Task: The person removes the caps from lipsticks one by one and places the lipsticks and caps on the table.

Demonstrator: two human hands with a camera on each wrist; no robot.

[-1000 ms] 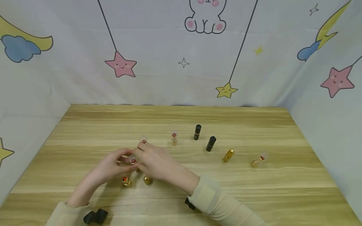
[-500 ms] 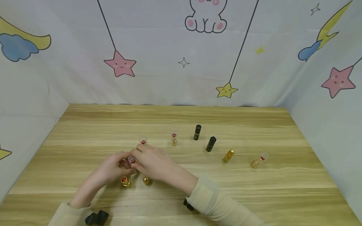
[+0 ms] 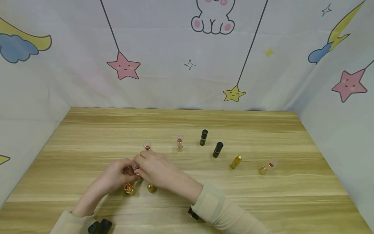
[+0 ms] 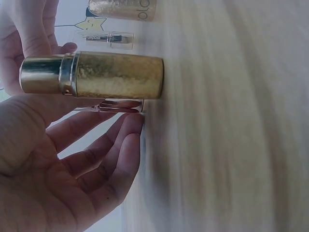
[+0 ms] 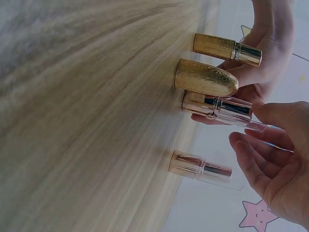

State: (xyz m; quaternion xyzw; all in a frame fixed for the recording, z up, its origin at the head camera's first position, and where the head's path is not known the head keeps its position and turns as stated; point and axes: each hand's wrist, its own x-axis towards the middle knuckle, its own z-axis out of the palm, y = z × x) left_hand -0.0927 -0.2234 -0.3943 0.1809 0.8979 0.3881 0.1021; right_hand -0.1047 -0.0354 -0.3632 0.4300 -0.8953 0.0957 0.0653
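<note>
Head view: the left hand point(image 3: 118, 174) curls thumb and fingers round a clear-capped lipstick point(image 3: 135, 166), apparently to steady it, while the right hand point(image 3: 156, 168) pinches its clear cap point(image 5: 257, 126), probably high up so the base is left to the other hand. In the right wrist view the lipstick stands upright, its base seemingly on the table point(image 3: 263, 198), which likely bears its weight. Near it, towards the person, an uncapped gold lipstick point(image 3: 130, 189) and a gold cap point(image 3: 150, 188) stand apart, perhaps for easy reach.

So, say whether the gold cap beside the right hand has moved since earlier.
No: judged against the wooden table, that gold cap has kept its place.
</note>
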